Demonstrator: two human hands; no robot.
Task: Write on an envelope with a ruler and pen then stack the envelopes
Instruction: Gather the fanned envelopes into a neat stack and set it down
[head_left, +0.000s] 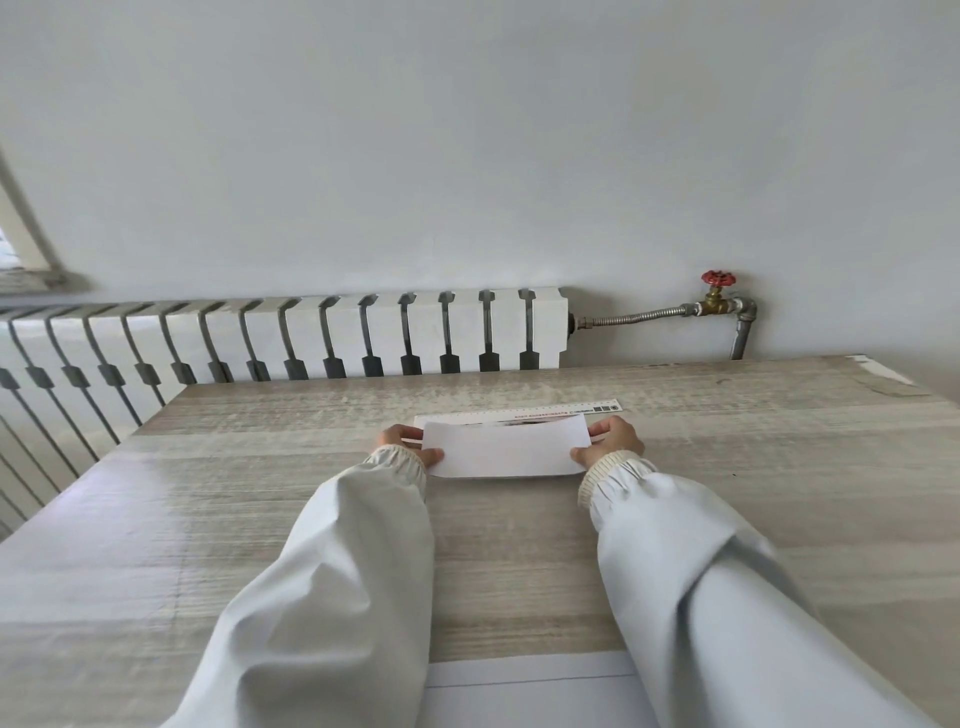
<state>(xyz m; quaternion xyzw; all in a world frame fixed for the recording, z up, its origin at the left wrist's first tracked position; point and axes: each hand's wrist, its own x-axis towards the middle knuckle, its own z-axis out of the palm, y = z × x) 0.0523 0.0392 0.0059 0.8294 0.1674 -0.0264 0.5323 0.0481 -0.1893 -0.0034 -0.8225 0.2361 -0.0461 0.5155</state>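
A plain white envelope (506, 448) is held over the far middle of the wooden table (260, 493). My left hand (408, 441) grips its left end and my right hand (613, 441) grips its right end, thumbs on top. Just behind it a long pale ruler (561, 410) lies flat, its left part hidden by the envelope. A second white envelope (535, 691) with a thin drawn line across it lies at the near edge between my sleeves. No pen is visible.
A white radiator (311, 338) runs along the wall behind the table's left and middle. A pipe with a red valve (718, 280) stands at the back right. The table's far right corner (878, 371) is chipped.
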